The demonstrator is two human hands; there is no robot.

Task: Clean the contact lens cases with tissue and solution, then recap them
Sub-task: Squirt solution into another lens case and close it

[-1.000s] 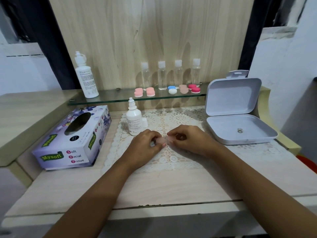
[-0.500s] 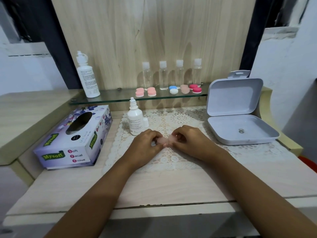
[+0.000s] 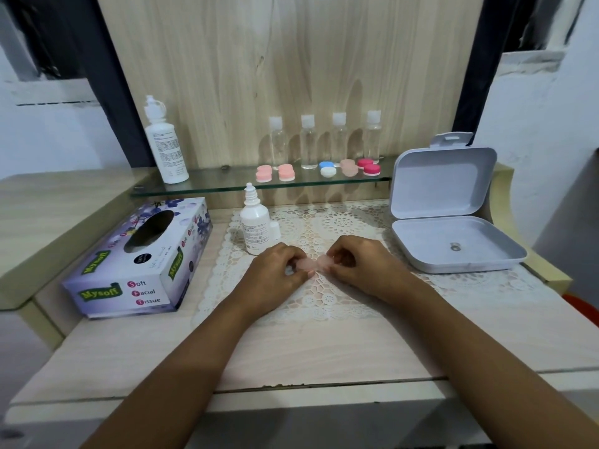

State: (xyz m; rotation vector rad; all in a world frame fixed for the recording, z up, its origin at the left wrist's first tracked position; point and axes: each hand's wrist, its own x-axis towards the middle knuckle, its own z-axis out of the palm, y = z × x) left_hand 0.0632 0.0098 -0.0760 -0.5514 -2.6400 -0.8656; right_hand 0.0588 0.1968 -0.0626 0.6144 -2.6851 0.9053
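Both hands pinch one pale pink contact lens case point(image 3: 311, 264) from opposite ends. The left hand point(image 3: 275, 270) has its fingers curled close over the left end, and the right hand point(image 3: 363, 265) has its fingers curled close over the right end, so only the narrow middle of the case shows between the fingertips. Whether its caps are on is hidden by the fingers. The case sits low over the lace mat point(image 3: 327, 301), near the mat's middle; I cannot tell if it touches the mat.

Just behind the left hand a small dropper bottle point(image 3: 255, 222) stands upright on the mat, with a small white cap point(image 3: 275, 230) beside it. To the left a tissue box point(image 3: 139, 260) lies on the wooden table point(image 3: 291, 351). To the right a white hinged box point(image 3: 453, 234) stands open.

Behind, on a glass shelf point(image 3: 223, 187), five more lens cases point(image 3: 326, 168) lie in a row before four clear bottles point(image 3: 308, 142), and a tall white bottle point(image 3: 166, 147) stands at the left end.
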